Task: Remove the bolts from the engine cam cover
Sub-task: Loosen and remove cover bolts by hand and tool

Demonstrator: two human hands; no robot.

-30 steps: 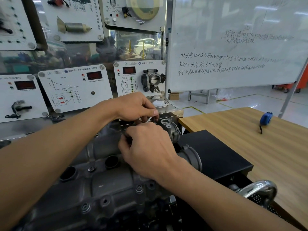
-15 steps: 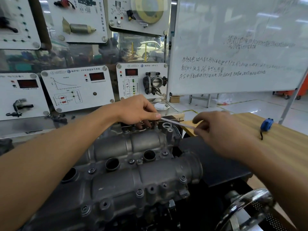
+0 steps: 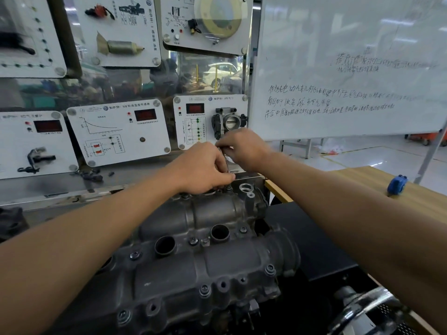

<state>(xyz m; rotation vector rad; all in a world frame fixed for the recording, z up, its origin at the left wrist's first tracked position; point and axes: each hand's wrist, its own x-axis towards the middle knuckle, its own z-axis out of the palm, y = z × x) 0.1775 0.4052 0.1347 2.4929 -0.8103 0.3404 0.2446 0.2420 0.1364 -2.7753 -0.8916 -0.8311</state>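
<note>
Cam cover [image 3: 193, 269] sits low centre, bolts [image 3: 204, 290] in its flanges. My left hand [image 3: 203, 169] and right hand [image 3: 244, 149] meet at its 12 o'clock end, fingers pinched on a thin metal tool [image 3: 227, 163]. Blue tape measure [image 3: 396, 184] on tabletop [image 3: 362, 180], 3 o'clock.

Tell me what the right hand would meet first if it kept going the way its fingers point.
Probably the left hand: the right hand points leftward, fingertips already at its knuckles over the cam cover.
</note>
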